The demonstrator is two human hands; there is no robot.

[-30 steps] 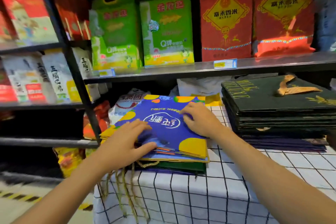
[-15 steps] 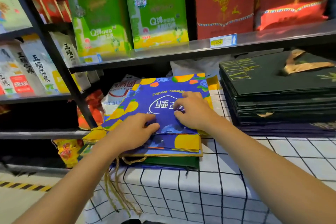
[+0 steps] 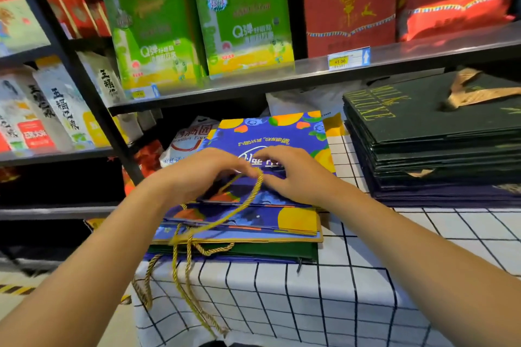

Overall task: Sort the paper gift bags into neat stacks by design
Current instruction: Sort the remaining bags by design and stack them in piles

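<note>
The left hand (image 3: 197, 175) pinches a gold cord handle (image 3: 248, 197) between its fingertips, the loop drawn up over the top blue bag (image 3: 270, 135). The right hand (image 3: 293, 175) lies just beside it with fingers spread and slightly bent, resting on the same bag; whether it also touches the cord cannot be told. The blue bags with yellow and orange fruit prints form a flat stack (image 3: 296, 222) at the left end of the table (image 3: 366, 290), which wears a white cloth with a dark grid. Under them lie a green bag (image 3: 253, 251) and a dark blue one, and more gold cords (image 3: 180, 284) hang over the table's front edge. At the right end, well apart, sits a taller stack of dark green bags (image 3: 423, 132) with gold lettering and a tan ribbon handle (image 3: 479, 90) on top. Behind, a metal shelf (image 3: 282, 76) carries green boxes (image 3: 245, 14) and red boxes (image 3: 349, 3), with a price tag (image 3: 349, 57) on its edge.
</note>
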